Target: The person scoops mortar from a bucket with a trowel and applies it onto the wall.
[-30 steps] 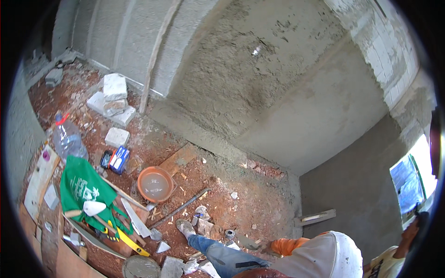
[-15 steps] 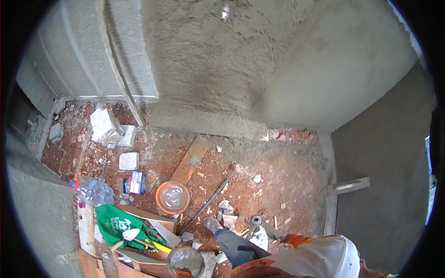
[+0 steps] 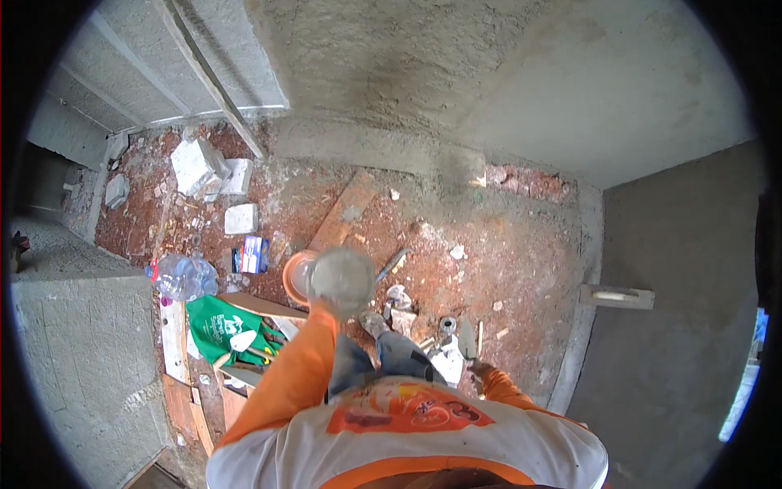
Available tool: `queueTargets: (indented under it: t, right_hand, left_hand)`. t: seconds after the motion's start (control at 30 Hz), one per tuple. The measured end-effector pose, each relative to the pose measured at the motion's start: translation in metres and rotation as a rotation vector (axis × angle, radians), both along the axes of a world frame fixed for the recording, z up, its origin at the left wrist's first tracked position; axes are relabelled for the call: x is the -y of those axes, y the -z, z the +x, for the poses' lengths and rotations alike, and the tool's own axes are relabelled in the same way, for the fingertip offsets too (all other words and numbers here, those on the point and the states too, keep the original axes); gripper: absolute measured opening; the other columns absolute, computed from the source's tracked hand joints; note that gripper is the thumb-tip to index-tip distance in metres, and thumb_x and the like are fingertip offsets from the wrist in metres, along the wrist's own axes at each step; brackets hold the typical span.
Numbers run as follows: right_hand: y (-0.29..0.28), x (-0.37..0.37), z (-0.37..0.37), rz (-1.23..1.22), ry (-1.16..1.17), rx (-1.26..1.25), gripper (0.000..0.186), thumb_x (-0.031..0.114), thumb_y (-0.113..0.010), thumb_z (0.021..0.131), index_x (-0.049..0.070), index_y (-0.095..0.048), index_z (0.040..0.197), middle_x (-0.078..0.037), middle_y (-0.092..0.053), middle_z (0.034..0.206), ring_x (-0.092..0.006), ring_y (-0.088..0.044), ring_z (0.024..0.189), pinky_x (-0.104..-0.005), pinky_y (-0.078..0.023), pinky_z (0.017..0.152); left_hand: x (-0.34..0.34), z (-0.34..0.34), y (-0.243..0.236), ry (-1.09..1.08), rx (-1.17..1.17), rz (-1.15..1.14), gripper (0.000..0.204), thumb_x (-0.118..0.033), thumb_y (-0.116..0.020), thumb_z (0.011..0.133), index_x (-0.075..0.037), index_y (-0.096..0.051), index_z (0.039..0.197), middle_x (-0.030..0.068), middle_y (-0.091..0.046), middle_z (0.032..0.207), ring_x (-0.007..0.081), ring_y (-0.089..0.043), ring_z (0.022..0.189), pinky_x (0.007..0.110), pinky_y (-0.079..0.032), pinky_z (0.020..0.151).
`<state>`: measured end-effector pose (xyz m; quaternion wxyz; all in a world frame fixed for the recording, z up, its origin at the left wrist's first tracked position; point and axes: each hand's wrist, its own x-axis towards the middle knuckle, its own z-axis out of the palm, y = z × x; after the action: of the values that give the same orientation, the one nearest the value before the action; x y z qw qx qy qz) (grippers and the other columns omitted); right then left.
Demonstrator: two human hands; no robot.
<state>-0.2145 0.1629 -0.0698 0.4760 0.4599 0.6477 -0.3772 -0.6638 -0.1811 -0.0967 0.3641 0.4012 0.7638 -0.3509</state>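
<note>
My left hand (image 3: 322,303) is raised in front of me, gripping a round grey mortar bowl (image 3: 343,277), which is smeared by motion. The bowl partly covers an orange-rimmed basin (image 3: 295,277) on the ground. Low at my right side, my right hand (image 3: 481,369) is closed on a trowel (image 3: 467,339), its grey-green blade pointing forward. The fingers of that hand are small in view. White rubble (image 3: 446,360) and a small grey ring-shaped piece (image 3: 447,325) lie beside the blade.
At left are a green bag (image 3: 210,328) with tools, a clear plastic jug (image 3: 184,277), a blue-and-white box (image 3: 255,254) and white blocks (image 3: 195,167). A plank (image 3: 346,208) lies ahead. A float (image 3: 617,296) is by the right wall; a pole (image 3: 208,73) leans left.
My left hand has lifted the mortar bowl from beside the green bag up and forward, over the basin. My body has straightened and my view has shifted; the trowel stays low at my right.
</note>
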Motion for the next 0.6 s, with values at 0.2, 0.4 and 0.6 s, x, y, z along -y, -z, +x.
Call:
queueTargets:
  t: [0.2, 0.4, 0.6]
  right_hand:
    - [-0.069, 0.027, 0.019, 0.037, 0.456, 0.055, 0.032, 0.028, -0.058, 0.079, 0.003, -0.051, 0.099, -0.014, -0.061, 0.07, -0.0218, -0.06, 0.055, -0.0359, -0.048, 0.048]
    - [-0.084, 0.025, 0.017, 0.095, 0.589, 0.03, 0.031, 0.027, -0.058, 0.079, 0.004, -0.051, 0.098, -0.013, -0.06, 0.068, -0.0217, -0.059, 0.054, -0.036, -0.048, 0.046]
    - [-0.085, 0.001, -0.06, 0.129, 0.744, -0.02, 0.03, 0.027, -0.059, 0.078, 0.004, -0.051, 0.096, -0.013, -0.059, 0.067, -0.0215, -0.058, 0.053, -0.0361, -0.047, 0.045]
  left_hand:
    - [-0.099, -0.094, -0.126, -0.043, -0.014, 0.055, 0.046, -0.037, -0.036, 0.085, -0.013, -0.043, 0.124, 0.005, -0.04, 0.13, 0.0198, -0.038, 0.118, 0.039, -0.028, 0.097]
    - [-0.089, -0.168, -0.072, -0.054, -0.06, 0.141, 0.039, -0.024, -0.039, 0.086, -0.009, -0.047, 0.122, 0.008, -0.045, 0.127, 0.0252, -0.043, 0.116, 0.047, -0.026, 0.099]
    - [-0.127, -0.189, -0.074, 0.053, 0.12, 0.07, 0.04, -0.023, -0.042, 0.086, -0.013, -0.045, 0.124, 0.0035, -0.041, 0.13, 0.0219, -0.034, 0.124, 0.051, -0.019, 0.101]
